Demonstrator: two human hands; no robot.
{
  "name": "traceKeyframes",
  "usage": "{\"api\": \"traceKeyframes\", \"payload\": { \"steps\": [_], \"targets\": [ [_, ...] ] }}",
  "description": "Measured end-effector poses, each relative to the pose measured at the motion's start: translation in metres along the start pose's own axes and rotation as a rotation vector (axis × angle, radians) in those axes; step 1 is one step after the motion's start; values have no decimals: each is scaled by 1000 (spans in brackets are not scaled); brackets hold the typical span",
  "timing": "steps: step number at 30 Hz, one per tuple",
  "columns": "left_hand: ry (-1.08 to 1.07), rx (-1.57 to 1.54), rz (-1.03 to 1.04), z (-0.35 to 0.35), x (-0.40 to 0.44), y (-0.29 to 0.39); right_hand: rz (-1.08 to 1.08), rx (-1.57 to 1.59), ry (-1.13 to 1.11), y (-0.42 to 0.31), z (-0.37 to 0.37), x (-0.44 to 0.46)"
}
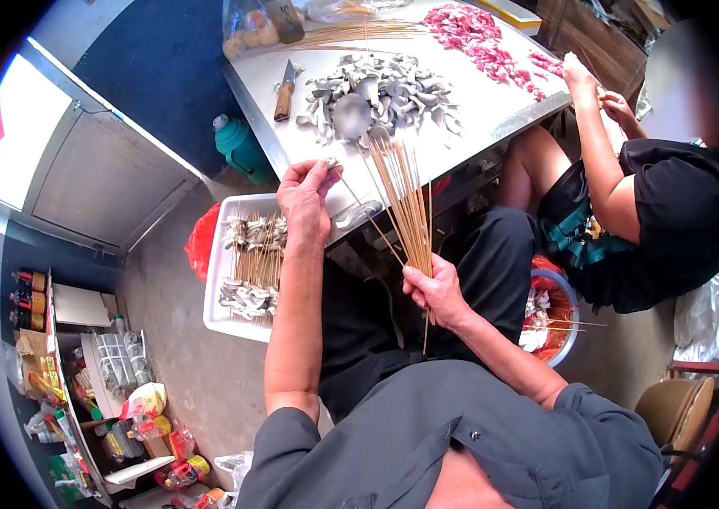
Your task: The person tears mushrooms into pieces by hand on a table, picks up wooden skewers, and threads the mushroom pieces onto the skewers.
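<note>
The left hand (307, 199) pinches a small mushroom piece (333, 162) between thumb and fingertips, at the upper end of a single skewer (369, 218); whether the tip is through it is too small to tell. The right hand (436, 293), apart from the left and nearer the body, is closed around a bundle of bare skewers (406, 204), with the single one angling from its thumb toward the left hand. For this threading, it seems best to keep the right thumb firm on that one stick while the rest stay gathered in the palm, and to push along its length so that it does not bow. The left fingertips should sit to the sides of the piece, clear of the point, and press gently, since the mushroom looks likely to tear. Loose mushrooms (385, 93) lie beyond both hands on the table (482, 106), within easy reach of the left; the white tray (214, 297) of loaded skewers (251, 299) sits just beside the left forearm.
</note>
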State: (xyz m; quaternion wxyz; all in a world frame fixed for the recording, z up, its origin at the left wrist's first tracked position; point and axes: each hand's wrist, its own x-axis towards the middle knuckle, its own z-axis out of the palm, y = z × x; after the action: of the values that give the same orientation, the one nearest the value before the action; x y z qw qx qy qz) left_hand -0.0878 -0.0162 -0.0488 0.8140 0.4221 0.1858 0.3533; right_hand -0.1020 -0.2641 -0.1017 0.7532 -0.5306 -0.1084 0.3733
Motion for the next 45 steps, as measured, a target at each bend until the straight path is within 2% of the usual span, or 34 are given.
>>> {"api": "traceKeyframes", "payload": {
  "steps": [9,15,18,20,21,22,25,28,30,32,34,36,40,42,44,45],
  "targets": [
    [-66,141,90,0,-4,1,9,29,-2,2,0,-2],
    [-97,248,-11,-7,-5,5,1,36,10,4,-1,-6],
    [-148,421,-3,3,-14,18,3,52,15,3,0,-9],
    [-192,505,-137,13,-26,24,6,74,17,1,2,-8],
    [-222,421,-213,12,-27,17,-6,100,23,0,3,-7],
    [-286,446,-136,12,-29,9,-18,125,28,-1,3,-6],
    [-322,445,-198,19,-33,3,-42,120,58,-10,1,1],
    [-293,531,-75,29,-18,7,-64,144,75,-14,-6,7],
    [-189,666,181,32,12,2,-78,154,82,-17,-10,10],
    [-154,969,458,40,39,3,-82,156,98,-20,-14,11],
    [-150,1077,508,45,67,-3,-89,150,105,-22,-15,9],
    [-187,1463,628,50,82,-9,-78,146,116,-20,-15,5],
    [-181,1444,509,55,92,-10,-60,164,124,-13,-17,-2],
    [-171,1408,533,50,90,-9,-55,169,128,-11,-19,-5],
    [-159,1167,471,43,84,-6,-43,170,127,-8,-21,-4],
    [-154,1100,371,39,80,-4,-39,173,126,-7,-20,-3]
  ]
}}
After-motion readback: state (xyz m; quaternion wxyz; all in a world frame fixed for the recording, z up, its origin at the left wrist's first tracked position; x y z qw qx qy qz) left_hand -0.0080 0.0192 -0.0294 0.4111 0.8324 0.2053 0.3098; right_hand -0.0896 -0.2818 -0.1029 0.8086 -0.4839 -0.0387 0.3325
